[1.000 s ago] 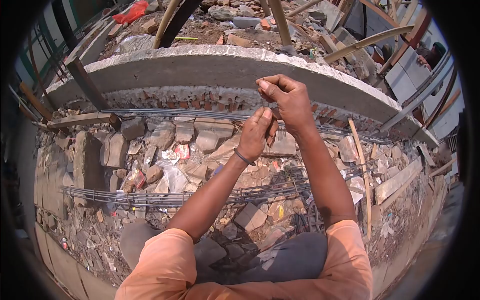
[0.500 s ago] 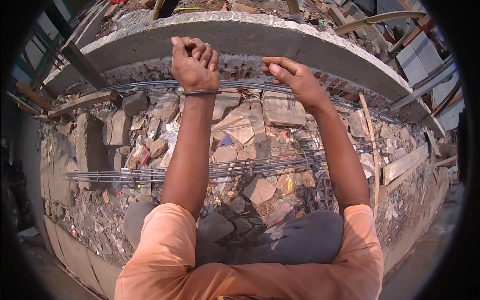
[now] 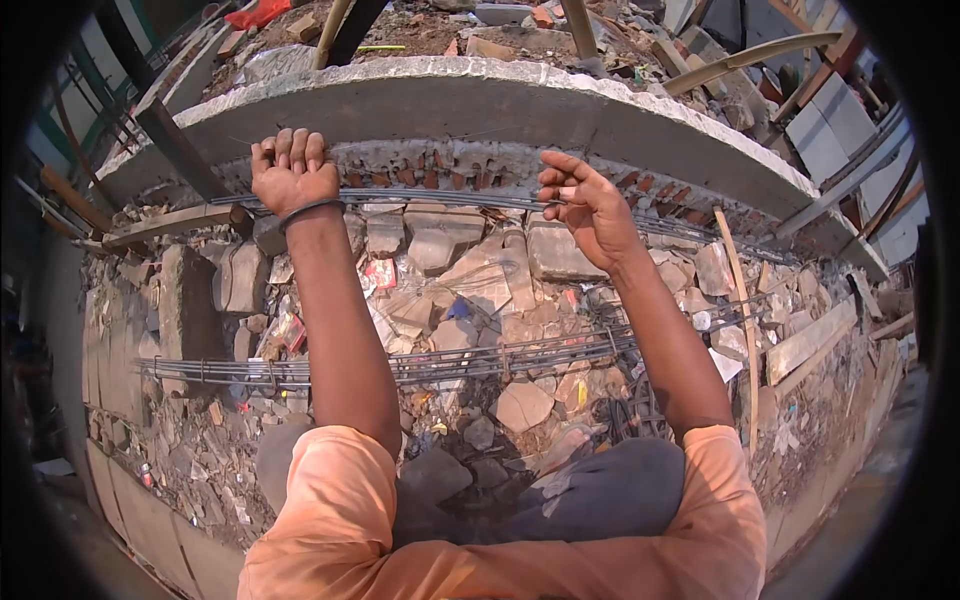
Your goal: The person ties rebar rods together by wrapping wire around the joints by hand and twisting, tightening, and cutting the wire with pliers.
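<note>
My left hand [image 3: 293, 172] is raised at the left, its fingers curled into a fist in front of the concrete beam [image 3: 450, 95]. A faint thin wire [image 3: 240, 141] shows beside the fist and seems to be held in it. A dark band [image 3: 312, 208] circles that wrist. To the right, my right hand [image 3: 590, 205] is lifted with fingers loosely bent and apart; nothing shows between them. Both hands are near the upper bundle of steel bars [image 3: 440, 197], which runs along the foot of the beam. I cannot tell whether either hand touches it.
Nearer to me, a second steel bar bundle [image 3: 450, 366] with ties crosses the rubble. Broken concrete slabs [image 3: 565, 248] and bricks cover the ground. A thin wooden stick [image 3: 738, 310] stands at the right, with a plank [image 3: 812, 338] beyond it. Timber [image 3: 170, 228] lies at the left.
My left hand has moved left and down, away from my right hand, still closed. The right hand has lowered slightly, and its pinched fingers have spread apart.
</note>
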Demonstrator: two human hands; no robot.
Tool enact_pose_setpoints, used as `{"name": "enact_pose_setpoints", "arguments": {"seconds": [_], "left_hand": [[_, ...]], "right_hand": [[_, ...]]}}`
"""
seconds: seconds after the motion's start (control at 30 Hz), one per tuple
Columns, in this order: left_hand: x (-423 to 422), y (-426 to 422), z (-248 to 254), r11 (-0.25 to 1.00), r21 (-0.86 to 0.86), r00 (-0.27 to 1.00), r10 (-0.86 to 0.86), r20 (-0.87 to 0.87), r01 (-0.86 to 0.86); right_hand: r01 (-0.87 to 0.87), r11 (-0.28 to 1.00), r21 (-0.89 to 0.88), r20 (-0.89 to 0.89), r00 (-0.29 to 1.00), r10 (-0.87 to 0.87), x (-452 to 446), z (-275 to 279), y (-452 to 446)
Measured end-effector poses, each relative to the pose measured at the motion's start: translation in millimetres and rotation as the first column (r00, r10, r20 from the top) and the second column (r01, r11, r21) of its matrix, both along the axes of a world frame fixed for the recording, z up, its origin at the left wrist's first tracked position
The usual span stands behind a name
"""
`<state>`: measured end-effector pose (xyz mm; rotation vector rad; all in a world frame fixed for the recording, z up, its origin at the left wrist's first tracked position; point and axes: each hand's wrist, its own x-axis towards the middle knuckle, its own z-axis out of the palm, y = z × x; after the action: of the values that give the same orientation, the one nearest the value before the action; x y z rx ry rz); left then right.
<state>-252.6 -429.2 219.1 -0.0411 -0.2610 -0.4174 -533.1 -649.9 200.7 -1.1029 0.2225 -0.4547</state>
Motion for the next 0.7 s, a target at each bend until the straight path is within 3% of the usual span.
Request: {"name": "enact_pose_setpoints", "arguments": {"seconds": [0.1,0.2,0.3,0.33,0.37,0.43,0.5,0.57,0.7], "left_hand": [[2.3,0.5,-2.7,1.000,0.020,1.000,0.012,-0.003,-0.012],[11.0,5.3,-6.2,0.984,0.108,0.983,0.152,-0.107,-0.140],[26.8,17.9,-4.9,0.950,0.176,0.936,0.292,-0.199,-0.259],[30.4,23.0,-2.1,0.935,0.194,0.915,0.336,-0.221,-0.296],[34.8,26.5,1.3,0.965,0.113,0.947,0.255,-0.198,-0.236],[20.5,21.4,33.6,0.928,0.229,0.937,0.327,-0.126,-0.293],[13.0,14.9,67.6,0.906,0.276,0.923,0.365,-0.123,-0.322],[18.6,13.8,89.8,0.880,0.301,0.911,0.406,-0.074,-0.368],[19.3,20.9,116.8,0.889,0.258,0.915,0.402,-0.041,-0.379]], "right_hand": [[0.045,0.994,0.104,0.061,0.997,-0.051,1.5,2.6,2.5],[-0.122,0.974,0.189,0.227,0.971,0.077,-2.5,-2.8,-6.9],[-0.204,0.974,0.100,0.030,0.979,0.202,-6.7,-10.0,13.5],[-0.166,0.980,0.110,-0.004,0.986,0.168,-6.8,-5.8,24.2],[-0.081,0.996,-0.023,-0.096,0.992,0.079,-4.4,3.5,29.5],[0.046,0.954,-0.298,-0.203,0.973,-0.110,2.3,24.0,31.5],[0.118,0.803,-0.584,-0.117,0.967,-0.227,10.8,35.1,33.0],[0.180,0.704,-0.687,-0.120,0.928,-0.354,20.7,48.3,46.6],[0.195,0.525,-0.828,-0.055,0.905,-0.423,34.8,41.8,42.2]]}}
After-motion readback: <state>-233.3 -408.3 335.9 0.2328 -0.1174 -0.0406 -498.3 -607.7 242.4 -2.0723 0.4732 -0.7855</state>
